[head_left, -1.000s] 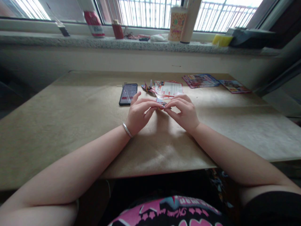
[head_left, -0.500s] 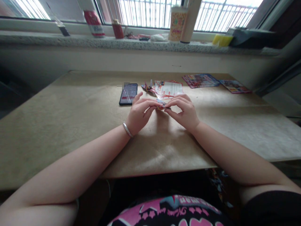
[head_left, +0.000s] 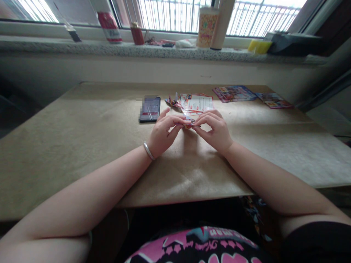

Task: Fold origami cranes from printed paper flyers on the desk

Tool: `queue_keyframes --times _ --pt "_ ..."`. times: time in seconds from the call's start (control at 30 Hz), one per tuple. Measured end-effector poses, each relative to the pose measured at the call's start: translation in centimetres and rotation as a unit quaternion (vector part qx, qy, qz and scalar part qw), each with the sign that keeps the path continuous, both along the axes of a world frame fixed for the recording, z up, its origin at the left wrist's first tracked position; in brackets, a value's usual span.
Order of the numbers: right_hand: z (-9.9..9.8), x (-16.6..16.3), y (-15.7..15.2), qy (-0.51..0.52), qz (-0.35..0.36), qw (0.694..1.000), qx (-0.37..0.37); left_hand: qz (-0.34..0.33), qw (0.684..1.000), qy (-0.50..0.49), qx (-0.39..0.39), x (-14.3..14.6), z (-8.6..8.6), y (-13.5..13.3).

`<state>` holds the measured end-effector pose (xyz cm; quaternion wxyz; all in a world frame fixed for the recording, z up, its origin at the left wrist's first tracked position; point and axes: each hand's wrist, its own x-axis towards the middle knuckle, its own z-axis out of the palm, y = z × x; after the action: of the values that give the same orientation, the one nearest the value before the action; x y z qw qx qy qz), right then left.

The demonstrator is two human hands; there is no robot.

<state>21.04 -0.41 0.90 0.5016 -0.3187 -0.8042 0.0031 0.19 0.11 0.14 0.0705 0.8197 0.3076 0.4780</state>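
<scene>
Between my two hands is a small, colourful printed paper piece (head_left: 188, 125), raised slightly over the table with its shadow below. My left hand (head_left: 163, 133) pinches its left end between thumb and fingers. At the other end, the thumb and fingers of my right hand (head_left: 215, 128) are closed on it. Fingers cover much of the piece, so its full shape is hidden. Just beyond my hands lie white printed sheets with red edges (head_left: 199, 102) and a crumpled colourful wrapper (head_left: 173, 103). A dark phone (head_left: 151, 109) lies beside my left hand.
Stacked colourful printed sheets (head_left: 235, 93) and a smaller pile (head_left: 275, 100) lie at the table's (head_left: 82, 146) back right. The stone windowsill (head_left: 164, 53) behind holds a red can (head_left: 109, 27), a patterned cup (head_left: 207, 28) and a yellow item (head_left: 259, 46).
My left fingers have shifted slightly on the paper piece, and its left edge now shows between thumb and fingers. My right hand has barely moved.
</scene>
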Motion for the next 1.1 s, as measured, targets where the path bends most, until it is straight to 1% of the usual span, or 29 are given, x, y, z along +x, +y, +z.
queue_keyframes --times 0.17,0.3,0.4,0.6,0.83,1.1 --pt "0.06 -0.19 -0.32 -0.028 -0.003 1.0 0.003 0.026 0.999 0.013 0.027 0.03 0.28 -0.13" --pt "0.07 -0.34 -0.45 -0.044 -0.003 0.999 0.021 0.048 0.997 0.013 0.053 0.03 0.25 -0.11" --pt "0.05 -0.24 -0.38 -0.043 0.006 0.999 0.029 0.057 0.997 0.013 0.06 -0.02 0.26 -0.1" --pt "0.0 -0.02 -0.24 -0.022 0.022 0.999 0.011 0.075 0.995 0.013 0.061 -0.14 0.12 0.07" --pt "0.2 -0.19 -0.54 -0.016 0.007 1.0 0.005 0.085 0.994 0.025 0.058 -0.23 0.13 0.29" --pt "0.05 -0.28 -0.44 -0.001 -0.004 1.0 0.008 0.077 0.995 0.013 0.067 -0.25 0.07 0.32"
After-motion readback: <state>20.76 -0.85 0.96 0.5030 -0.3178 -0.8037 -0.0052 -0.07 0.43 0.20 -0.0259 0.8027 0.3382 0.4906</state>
